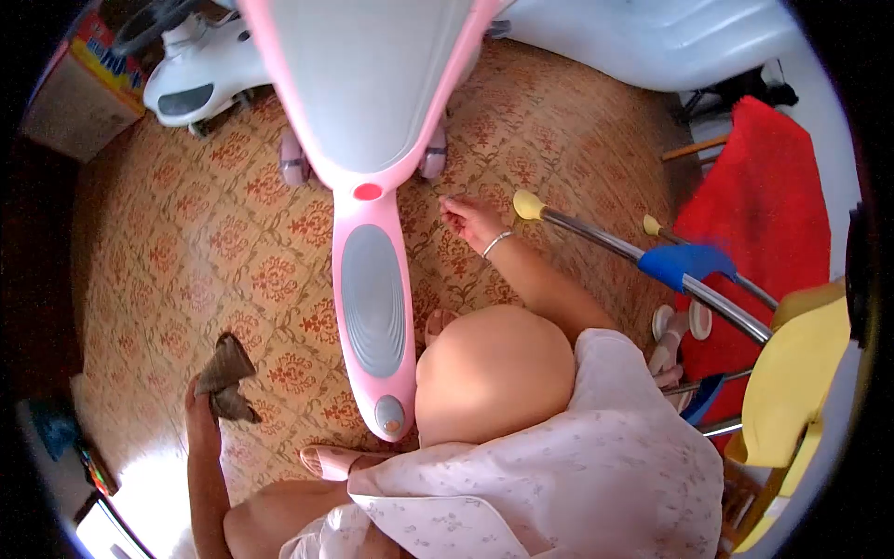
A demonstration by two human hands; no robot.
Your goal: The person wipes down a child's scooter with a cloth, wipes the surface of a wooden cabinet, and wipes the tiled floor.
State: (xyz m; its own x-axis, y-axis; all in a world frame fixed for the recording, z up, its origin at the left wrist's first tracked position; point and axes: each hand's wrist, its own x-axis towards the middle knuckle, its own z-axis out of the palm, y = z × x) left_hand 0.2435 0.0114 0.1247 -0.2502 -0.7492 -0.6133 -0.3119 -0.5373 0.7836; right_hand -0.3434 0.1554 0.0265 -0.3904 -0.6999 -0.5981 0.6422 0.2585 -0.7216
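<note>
A brownish-grey cloth [226, 366] hangs in folds from my left hand [197, 396], which is closed on it low over the floor at the left. In the middle stands a pink-and-grey ride-on toy [372, 289], with small wheels at its sides and a narrow ribbed end pointing toward me. My right hand [473, 224], with a white bracelet at the wrist, is just right of the toy's narrow part, apart from it. Its fingers are loosely bent, and I see nothing in them.
A white ride-on toy [205, 79] and a cardboard box [79, 107] stand at the back left. A pale inflated object [643, 37] lies at the back right. To my right are a yellow-and-metal folding frame [703, 293], red cloth [764, 196] and white shoes [675, 335].
</note>
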